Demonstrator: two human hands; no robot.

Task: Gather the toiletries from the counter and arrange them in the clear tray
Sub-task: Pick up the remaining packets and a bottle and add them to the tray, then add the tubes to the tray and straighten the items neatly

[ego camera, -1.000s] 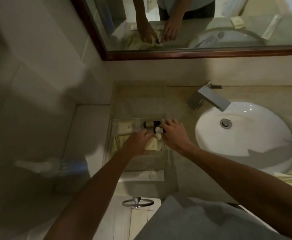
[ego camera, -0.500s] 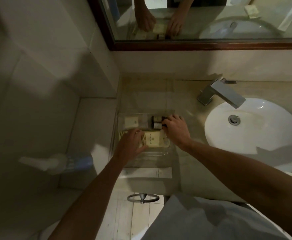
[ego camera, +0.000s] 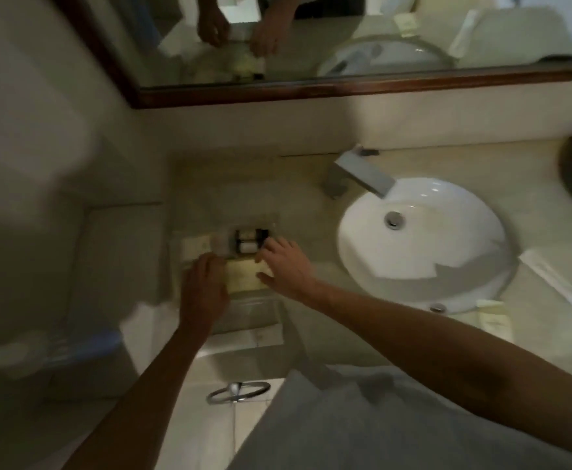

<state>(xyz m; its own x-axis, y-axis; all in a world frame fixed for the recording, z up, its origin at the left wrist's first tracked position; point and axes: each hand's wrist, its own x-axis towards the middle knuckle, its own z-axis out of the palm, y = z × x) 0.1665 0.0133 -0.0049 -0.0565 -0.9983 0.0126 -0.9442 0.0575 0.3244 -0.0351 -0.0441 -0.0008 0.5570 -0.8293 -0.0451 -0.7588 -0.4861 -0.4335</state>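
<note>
Beige stone surface [ego camera: 311, 171] runs under a mirror, with the sink [ego camera: 423, 245] at three o'clock. Your clear tray [ego camera: 244, 312] sits at nine o'clock of the basin. Your left hand [ego camera: 203, 290] rests on the tray's contents; blur hides its fingers. Your right hand [ego camera: 286, 266] lies spread, fingers touching the cream packet [ego camera: 242, 278]. Pushing that packet could knock the two small bottles [ego camera: 247, 240] at its twelve o'clock out of line. One flat box [ego camera: 194, 245] lies beside them. Two sachets, sachet one [ego camera: 493, 320] and the long sachet [ego camera: 556, 283], look still ungathered.
</note>
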